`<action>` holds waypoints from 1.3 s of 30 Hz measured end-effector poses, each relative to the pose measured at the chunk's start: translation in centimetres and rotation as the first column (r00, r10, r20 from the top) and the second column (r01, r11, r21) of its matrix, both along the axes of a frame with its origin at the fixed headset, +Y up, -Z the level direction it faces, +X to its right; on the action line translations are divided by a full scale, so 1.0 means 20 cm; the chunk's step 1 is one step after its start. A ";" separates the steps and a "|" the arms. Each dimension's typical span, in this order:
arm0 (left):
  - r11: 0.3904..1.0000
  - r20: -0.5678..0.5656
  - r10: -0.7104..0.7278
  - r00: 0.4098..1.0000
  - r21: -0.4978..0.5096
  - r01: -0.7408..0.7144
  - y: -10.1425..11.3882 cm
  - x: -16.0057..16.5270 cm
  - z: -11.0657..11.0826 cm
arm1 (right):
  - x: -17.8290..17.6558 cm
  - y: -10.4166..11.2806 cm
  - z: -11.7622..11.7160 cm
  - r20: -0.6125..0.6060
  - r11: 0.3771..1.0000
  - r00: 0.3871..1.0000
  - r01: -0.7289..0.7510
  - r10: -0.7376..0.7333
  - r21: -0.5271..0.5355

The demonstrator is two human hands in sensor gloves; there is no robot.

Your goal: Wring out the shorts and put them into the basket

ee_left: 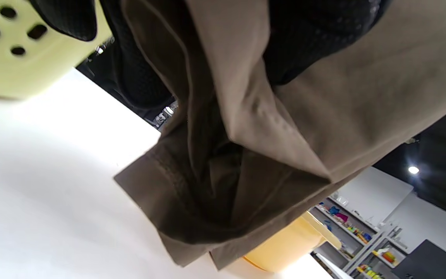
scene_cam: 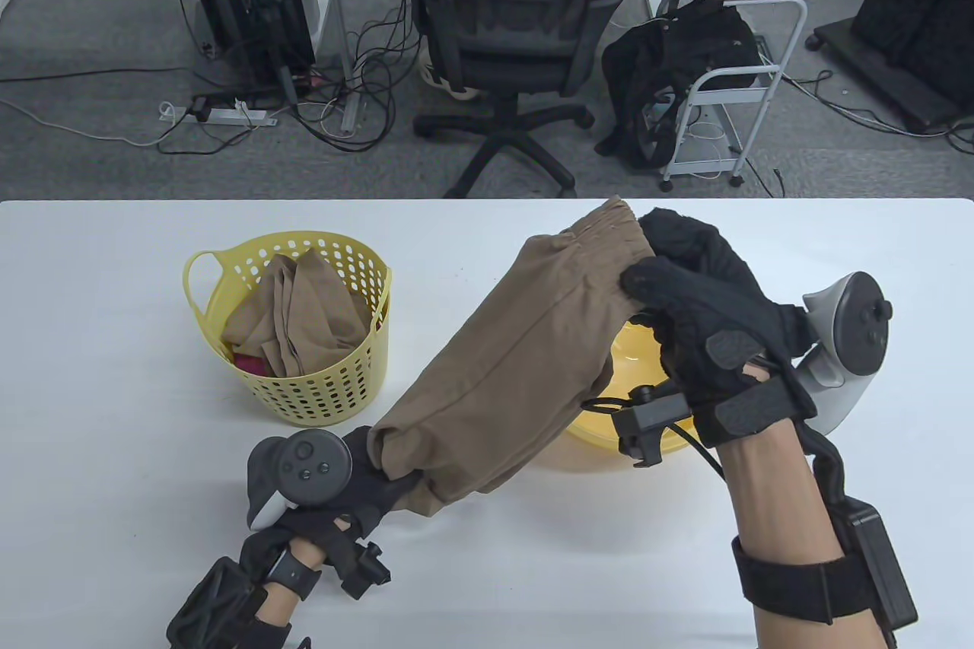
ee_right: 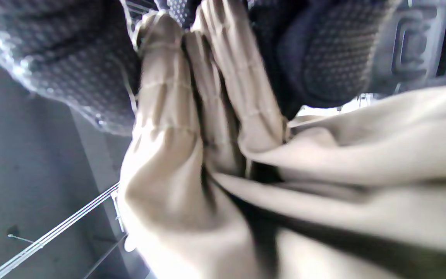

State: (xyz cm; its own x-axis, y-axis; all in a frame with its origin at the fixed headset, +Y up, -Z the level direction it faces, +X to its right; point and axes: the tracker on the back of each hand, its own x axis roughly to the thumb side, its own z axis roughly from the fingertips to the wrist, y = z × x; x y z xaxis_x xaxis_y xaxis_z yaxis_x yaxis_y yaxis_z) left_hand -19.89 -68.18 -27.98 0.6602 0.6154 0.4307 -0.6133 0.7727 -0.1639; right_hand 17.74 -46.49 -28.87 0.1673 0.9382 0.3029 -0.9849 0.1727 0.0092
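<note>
Both hands on the brown shorts (scene_cam: 510, 360), stretched in the air between them: right hand (scene_cam: 708, 322) grips the waistband, left hand (scene_cam: 358, 481) pinches the hem, yellow basket (scene_cam: 304, 329) beyond the left hand

Two hands wearing black sensor gloves and grey trackers

The left hand (scene_cam: 342, 485) and right hand (scene_cam: 708, 314) are wearing black dotted-fabric gloves; grey button-topped trackers are sitting on their backs, black straps are circling bare forearms, and a thin black cable is running along the right wrist.
</note>
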 end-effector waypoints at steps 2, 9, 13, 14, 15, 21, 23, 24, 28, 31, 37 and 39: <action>0.999 0.002 -0.043 0.999 -0.003 0.043 0.03 -0.01 0.00 | 0.05 -0.02 0.00 0.044 0.999 0.998 -0.035 0.036 -0.012; 0.991 0.018 -0.127 0.992 -0.043 0.128 0.12 -0.05 0.00 | 0.16 -0.13 -0.02 0.128 0.983 0.975 -0.180 0.181 -0.024; 0.993 0.022 -0.112 0.993 -0.047 0.113 0.21 -0.07 0.00 | 0.17 -0.17 -0.02 0.167 0.955 0.941 -0.297 0.293 -0.007; 0.991 0.033 -0.122 0.992 -0.048 0.124 0.24 -0.07 0.00 | 0.16 -0.19 -0.02 0.179 0.940 0.925 -0.340 0.334 0.002; 0.991 0.031 -0.126 0.992 -0.043 0.127 0.26 -0.07 0.00 | 0.16 -0.19 -0.02 0.183 0.930 0.915 -0.368 0.361 0.007; 0.997 -0.003 -0.080 0.997 0.005 0.080 0.41 -0.07 0.02 | 0.12 -0.26 -0.02 0.208 0.852 0.840 -0.521 0.502 0.047; 0.999 0.006 -0.049 0.999 0.015 0.049 0.44 -0.06 0.03 | 0.10 -0.28 -0.02 0.207 0.833 0.823 -0.550 0.529 0.057; 1.000 -0.002 -0.016 1.000 0.016 0.016 0.46 -0.05 0.03 | 0.08 -0.30 -0.01 0.208 0.819 0.810 -0.570 0.548 0.064; 0.997 -0.022 0.073 0.997 0.019 -0.073 0.51 -0.01 0.04 | 0.02 -0.35 -0.01 0.198 0.784 0.780 -0.616 0.594 0.076; 0.991 -0.033 0.131 0.991 0.003 -0.131 0.53 0.04 0.03 | -0.04 -0.39 0.00 0.189 0.752 0.752 -0.653 0.631 0.092; 0.965 -0.086 0.257 0.963 -0.023 -0.259 0.53 0.14 0.03 | -0.18 -0.43 0.01 0.186 0.694 0.702 -0.710 0.687 0.118; 0.958 -0.086 0.281 0.956 -0.032 -0.285 0.53 0.17 0.03 | -0.22 -0.44 0.02 0.184 0.697 0.705 -0.707 0.684 0.120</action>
State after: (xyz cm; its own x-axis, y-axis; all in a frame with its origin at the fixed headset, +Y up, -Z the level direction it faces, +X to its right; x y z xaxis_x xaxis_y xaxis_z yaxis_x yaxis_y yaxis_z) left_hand -16.49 -57.60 -27.43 0.4872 0.7990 0.3524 -0.8184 0.5586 -0.1350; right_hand 13.42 -55.30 -28.53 -0.5596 0.7030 0.4390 -0.8173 -0.5557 -0.1520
